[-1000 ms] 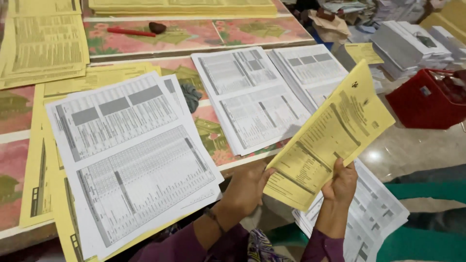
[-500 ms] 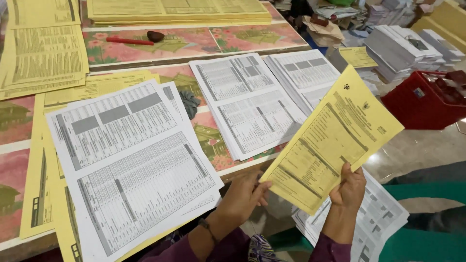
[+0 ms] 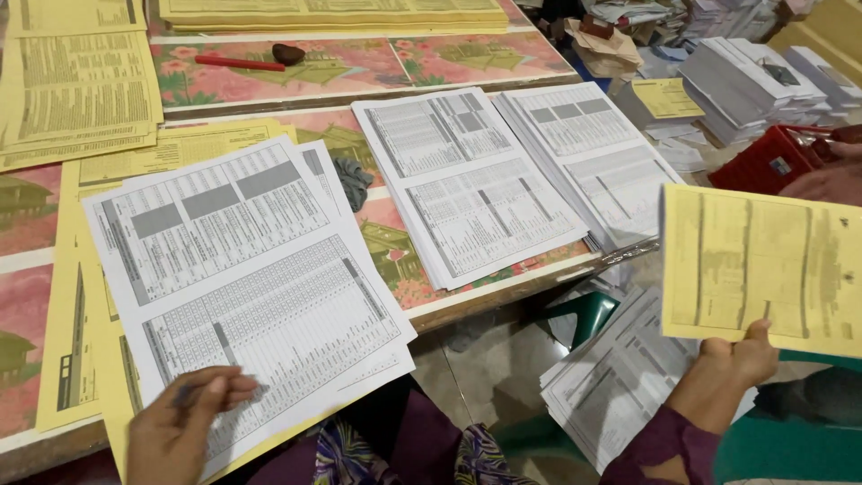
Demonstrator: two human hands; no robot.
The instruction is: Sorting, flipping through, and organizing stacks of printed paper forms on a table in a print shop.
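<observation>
Item one: we are looking down on a long wooden surface (image 3: 503,310) covered in pink floral pictures.

Item two: a white stack of printed table sheets (image 3: 251,287) is lying at the near edge over yellow sheets; our left hand (image 3: 180,427) is resting on its lower corner, fingers flat and together, clamped on nothing.

Item three: two more white printed stacks (image 3: 503,180) are lying side by side towards the right edge of the surface.

Item four: a yellow rectangular printed paper form (image 3: 763,265) is hanging off the surface to the right, above a loose white pile of sheets (image 3: 620,377) lower down. Our right hand (image 3: 741,355) is pinching its bottom edge, the grip closed on the paper with the thumb in front.

Item five: yellow printed stacks (image 3: 76,85) are sitting at the far left and along the far edge.

Item six: a red plastic basket (image 3: 763,162) is standing at the right.

Item seven: a red pen (image 3: 238,63) is lying on the far pink strip, just beside a small dark brown lump (image 3: 287,54).
</observation>
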